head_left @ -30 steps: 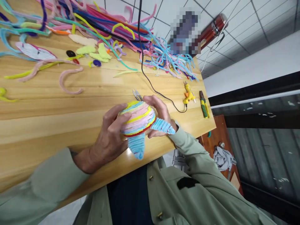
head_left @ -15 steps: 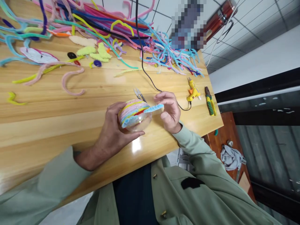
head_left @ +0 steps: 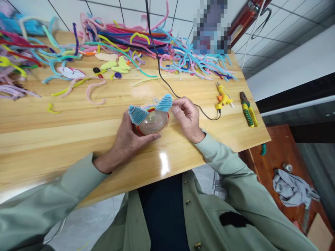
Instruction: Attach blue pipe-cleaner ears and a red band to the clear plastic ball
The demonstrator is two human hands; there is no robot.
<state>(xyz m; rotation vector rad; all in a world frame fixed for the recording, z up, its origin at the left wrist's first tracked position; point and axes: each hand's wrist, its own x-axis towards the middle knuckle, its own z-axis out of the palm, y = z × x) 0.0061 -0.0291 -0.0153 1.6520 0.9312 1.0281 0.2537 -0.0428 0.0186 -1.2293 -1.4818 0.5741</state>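
My left hand point(head_left: 131, 134) is wrapped around a clear plastic ball point(head_left: 154, 123), thumb along its near underside. The ball's see-through side faces me, with a red pipe-cleaner band around its edge; striped wrapping barely shows behind. Two blue ribbed pipe-cleaner pieces, shaped like ears, stand up from it: a left ear point(head_left: 138, 115) by my left fingers and a right ear point(head_left: 164, 103). My right hand point(head_left: 188, 118) has its fingers curled, with thumb and index fingertip closed at the outer edge of the right ear. Small scissors behind the ball are mostly hidden.
Loose pipe cleaners point(head_left: 193, 59) lie heaped along the back of the wooden table point(head_left: 78, 136). To the right are a yellow glue gun point(head_left: 223, 97) and pliers point(head_left: 248, 109). A black cord point(head_left: 163, 78) runs behind my right hand. Small fuzzy pieces point(head_left: 123, 65) lie at the back.
The ball has been tilted, so its clear side faces me and both blue ears point up. My right hand's fingers have curled in at the right ear. The view has shifted left.
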